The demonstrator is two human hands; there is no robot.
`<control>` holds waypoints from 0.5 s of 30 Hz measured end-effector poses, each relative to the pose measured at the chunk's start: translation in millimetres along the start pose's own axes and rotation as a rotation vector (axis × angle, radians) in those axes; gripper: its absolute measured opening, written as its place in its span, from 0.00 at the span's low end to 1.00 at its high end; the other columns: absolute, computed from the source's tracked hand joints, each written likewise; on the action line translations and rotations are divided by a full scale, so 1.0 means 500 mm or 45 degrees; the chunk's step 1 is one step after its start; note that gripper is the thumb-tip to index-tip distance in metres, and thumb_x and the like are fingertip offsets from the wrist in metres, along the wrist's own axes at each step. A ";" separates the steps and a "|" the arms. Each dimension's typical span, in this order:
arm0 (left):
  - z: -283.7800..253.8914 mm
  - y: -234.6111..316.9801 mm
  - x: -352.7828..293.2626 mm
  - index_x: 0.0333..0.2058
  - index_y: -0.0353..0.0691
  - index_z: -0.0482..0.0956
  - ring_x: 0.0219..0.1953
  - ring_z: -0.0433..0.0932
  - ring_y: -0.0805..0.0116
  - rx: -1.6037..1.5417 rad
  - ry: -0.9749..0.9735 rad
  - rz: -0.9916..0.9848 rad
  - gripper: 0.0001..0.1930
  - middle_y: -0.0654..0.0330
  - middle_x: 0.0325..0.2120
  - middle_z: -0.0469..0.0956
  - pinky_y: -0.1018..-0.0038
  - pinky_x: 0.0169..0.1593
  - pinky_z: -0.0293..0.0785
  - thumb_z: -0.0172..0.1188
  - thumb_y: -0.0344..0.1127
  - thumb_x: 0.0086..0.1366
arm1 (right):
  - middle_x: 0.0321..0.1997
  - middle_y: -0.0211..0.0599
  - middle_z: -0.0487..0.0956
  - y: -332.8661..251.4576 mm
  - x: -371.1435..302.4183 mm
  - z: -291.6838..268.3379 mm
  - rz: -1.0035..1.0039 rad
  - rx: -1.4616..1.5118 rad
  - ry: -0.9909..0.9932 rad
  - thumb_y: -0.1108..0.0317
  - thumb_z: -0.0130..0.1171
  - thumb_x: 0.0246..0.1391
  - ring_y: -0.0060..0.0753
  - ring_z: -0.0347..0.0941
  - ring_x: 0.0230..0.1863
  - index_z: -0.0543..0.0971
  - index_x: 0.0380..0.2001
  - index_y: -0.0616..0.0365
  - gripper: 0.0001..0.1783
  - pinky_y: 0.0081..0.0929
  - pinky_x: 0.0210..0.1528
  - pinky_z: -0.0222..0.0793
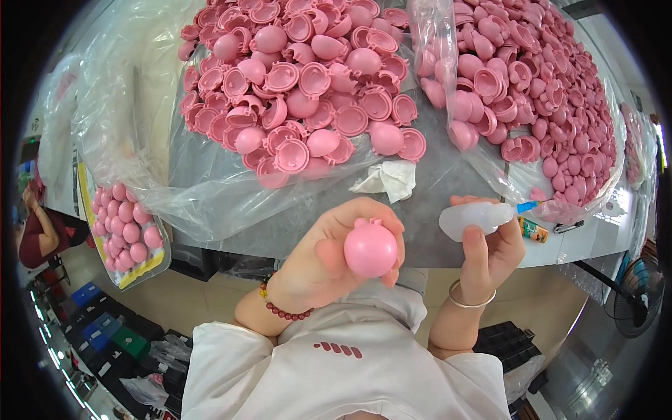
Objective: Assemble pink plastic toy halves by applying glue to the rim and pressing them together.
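Note:
My left hand (325, 255) is closed round a round pink plastic ball (370, 250) with a small hinge tab on top, held in front of my chest. To its right, my right hand (490, 259) grips a translucent white squeeze bottle (472, 220). The bottle lies sideways, its blue needle tip (528, 206) pointing right, away from the ball. Beyond my hands, a heap of open pink half shells (297, 84) rests on clear plastic sheeting. A crumpled white tissue (386, 180) lies between that heap and my hands.
A bigger pile of pink shells (546, 98) fills a plastic bag at the right. Closed pink balls (126, 227) sit in a clear tray at the left. A small coloured packet (533, 230) lies near the right edge. Beside the table is a black fan (635, 297); another person (42, 231) sits far left.

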State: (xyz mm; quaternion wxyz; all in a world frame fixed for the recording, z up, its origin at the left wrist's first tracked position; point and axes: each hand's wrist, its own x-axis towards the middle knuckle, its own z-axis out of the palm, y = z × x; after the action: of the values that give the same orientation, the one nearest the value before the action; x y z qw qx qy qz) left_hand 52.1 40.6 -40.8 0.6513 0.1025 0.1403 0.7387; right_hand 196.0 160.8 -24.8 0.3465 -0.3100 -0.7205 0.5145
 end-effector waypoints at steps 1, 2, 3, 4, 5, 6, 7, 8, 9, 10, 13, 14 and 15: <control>-0.001 0.000 0.000 0.37 0.40 0.65 0.31 0.69 0.68 -0.105 -0.099 -0.071 0.28 0.58 0.27 0.70 0.75 0.34 0.71 0.58 0.57 0.48 | 0.35 0.47 0.73 0.002 -0.002 0.000 0.030 0.043 0.009 0.66 0.55 0.44 0.34 0.71 0.37 0.68 0.35 0.70 0.18 0.25 0.39 0.65; 0.002 0.001 -0.001 0.37 0.40 0.65 0.31 0.69 0.68 -0.101 -0.096 -0.069 0.28 0.58 0.27 0.70 0.75 0.34 0.71 0.58 0.57 0.48 | 0.35 0.47 0.73 0.002 -0.002 0.000 0.030 0.048 0.007 0.66 0.55 0.44 0.34 0.71 0.37 0.68 0.35 0.70 0.18 0.25 0.39 0.65; 0.006 0.003 -0.002 0.37 0.40 0.64 0.31 0.70 0.67 -0.124 -0.083 -0.088 0.28 0.58 0.28 0.70 0.74 0.35 0.71 0.58 0.57 0.48 | 0.34 0.46 0.73 0.003 -0.001 0.000 0.013 0.041 -0.009 0.67 0.55 0.44 0.34 0.71 0.37 0.68 0.35 0.70 0.18 0.25 0.38 0.65; 0.009 0.005 0.000 0.37 0.40 0.63 0.32 0.70 0.67 -0.148 -0.073 -0.110 0.28 0.57 0.28 0.71 0.73 0.36 0.71 0.59 0.57 0.47 | 0.34 0.46 0.73 0.004 0.000 0.001 -0.005 0.029 -0.021 0.67 0.55 0.44 0.34 0.71 0.36 0.69 0.35 0.70 0.17 0.26 0.38 0.66; 0.010 0.006 0.000 0.37 0.40 0.63 0.32 0.70 0.67 -0.147 -0.073 -0.111 0.28 0.57 0.28 0.71 0.73 0.36 0.71 0.59 0.57 0.47 | 0.34 0.46 0.73 0.004 0.000 0.001 -0.005 0.030 -0.020 0.67 0.55 0.44 0.34 0.71 0.36 0.69 0.35 0.70 0.17 0.26 0.38 0.66; 0.012 0.006 0.000 0.37 0.39 0.64 0.32 0.70 0.66 -0.111 -0.060 -0.099 0.29 0.57 0.28 0.71 0.72 0.36 0.72 0.59 0.57 0.47 | 0.33 0.45 0.73 0.003 0.001 0.002 -0.002 0.006 -0.035 0.68 0.55 0.44 0.33 0.71 0.36 0.69 0.35 0.70 0.17 0.25 0.38 0.66; 0.014 0.008 -0.001 0.37 0.38 0.64 0.32 0.71 0.65 -0.073 -0.046 -0.084 0.29 0.57 0.29 0.71 0.71 0.36 0.72 0.60 0.56 0.46 | 0.33 0.45 0.73 0.001 0.002 0.003 0.001 -0.015 -0.052 0.69 0.55 0.43 0.33 0.71 0.36 0.69 0.34 0.70 0.16 0.25 0.37 0.66; 0.018 0.010 -0.003 0.37 0.38 0.64 0.32 0.71 0.65 -0.069 -0.044 -0.081 0.29 0.57 0.29 0.71 0.71 0.36 0.72 0.60 0.56 0.46 | 0.33 0.45 0.73 0.002 0.002 0.002 -0.001 -0.010 -0.053 0.69 0.55 0.43 0.33 0.71 0.36 0.69 0.34 0.70 0.16 0.25 0.37 0.66; 0.021 0.012 -0.006 0.37 0.37 0.65 0.32 0.71 0.65 -0.005 -0.030 -0.093 0.29 0.57 0.28 0.72 0.70 0.36 0.72 0.61 0.55 0.46 | 0.33 0.45 0.73 0.003 0.002 0.000 0.000 -0.008 -0.065 0.70 0.55 0.43 0.33 0.71 0.36 0.69 0.34 0.70 0.16 0.25 0.37 0.66; 0.023 0.014 -0.008 0.37 0.36 0.66 0.31 0.72 0.65 0.057 -0.017 -0.107 0.29 0.56 0.27 0.72 0.69 0.35 0.73 0.62 0.54 0.46 | 0.33 0.44 0.73 0.004 0.001 0.000 0.003 -0.010 -0.076 0.71 0.55 0.43 0.33 0.71 0.36 0.69 0.34 0.70 0.15 0.24 0.37 0.66; 0.026 0.018 -0.009 0.36 0.35 0.67 0.29 0.72 0.64 0.128 0.030 -0.103 0.28 0.56 0.24 0.72 0.68 0.34 0.73 0.63 0.52 0.46 | 0.26 0.39 0.75 -0.005 0.005 0.018 0.051 0.068 0.091 0.75 0.58 0.35 0.23 0.69 0.27 0.71 0.26 0.68 0.11 0.17 0.32 0.63; 0.028 0.018 -0.009 0.36 0.35 0.67 0.29 0.72 0.64 0.128 0.029 -0.103 0.28 0.56 0.24 0.72 0.68 0.34 0.73 0.63 0.52 0.46 | 0.26 0.39 0.75 -0.005 0.005 0.017 0.050 0.068 0.092 0.75 0.58 0.35 0.23 0.69 0.27 0.71 0.26 0.68 0.11 0.17 0.32 0.63; 0.032 0.018 -0.010 0.35 0.35 0.68 0.29 0.72 0.64 0.091 0.054 -0.105 0.27 0.56 0.23 0.72 0.68 0.34 0.73 0.63 0.51 0.45 | 0.26 0.39 0.75 -0.005 0.005 0.017 0.064 0.058 0.090 0.75 0.58 0.35 0.22 0.69 0.27 0.71 0.26 0.68 0.11 0.17 0.32 0.63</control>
State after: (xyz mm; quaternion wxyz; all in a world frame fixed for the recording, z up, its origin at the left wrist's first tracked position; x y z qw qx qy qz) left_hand 49.5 36.0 -22.8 0.6741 0.1041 0.1845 0.7076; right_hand 187.3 157.8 -23.9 0.3656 -0.3378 -0.6880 0.5280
